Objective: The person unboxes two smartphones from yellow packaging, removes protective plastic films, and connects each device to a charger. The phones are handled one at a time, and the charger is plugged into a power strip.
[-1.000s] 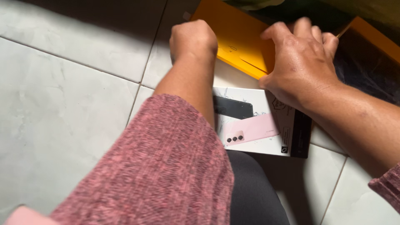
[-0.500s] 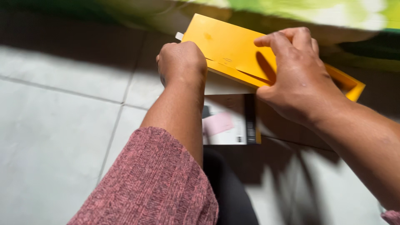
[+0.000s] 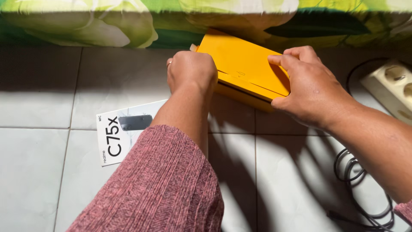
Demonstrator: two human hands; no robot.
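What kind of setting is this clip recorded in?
Most likely the floor of a home room. Pale floor tiles lie under everything, a green leaf-patterned fabric edge, perhaps bedding, runs along the top, and a cream power strip with a black cable sits at the right.

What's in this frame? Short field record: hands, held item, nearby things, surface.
left hand: left hand closed on the near-left end of the flat yellow cardboard box
right hand: right hand gripping the box's right end, fingers over the lid
box state: lid on, tilted, one edge on the floor
nearby: white printed carton sleeve lying flat at left; cream power strip and black cable at right
surface: pale tiled floor
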